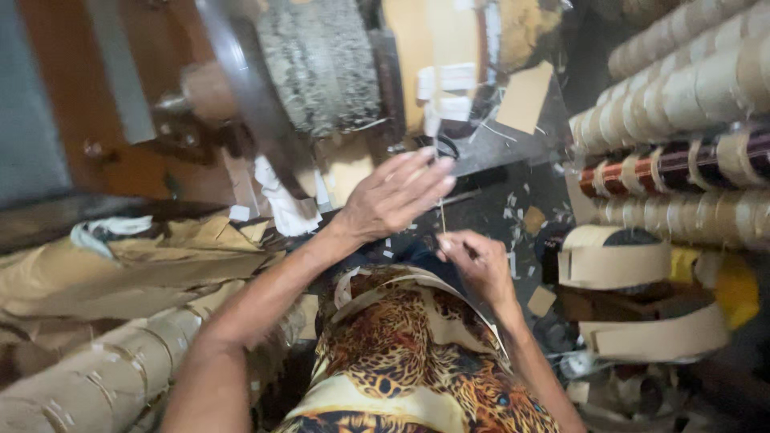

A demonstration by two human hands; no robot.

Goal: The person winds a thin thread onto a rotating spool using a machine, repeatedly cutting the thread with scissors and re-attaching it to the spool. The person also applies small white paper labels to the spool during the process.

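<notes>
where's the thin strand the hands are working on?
In the head view it runs vertically near frame centre: the thin strand stretches from the left hand down to the right hand, in front of the grey roll on the machine.

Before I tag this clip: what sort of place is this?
Probably a small workshop making cardboard tubes: stacked tubes, a winding machine, paper scraps around the hands.
</notes>
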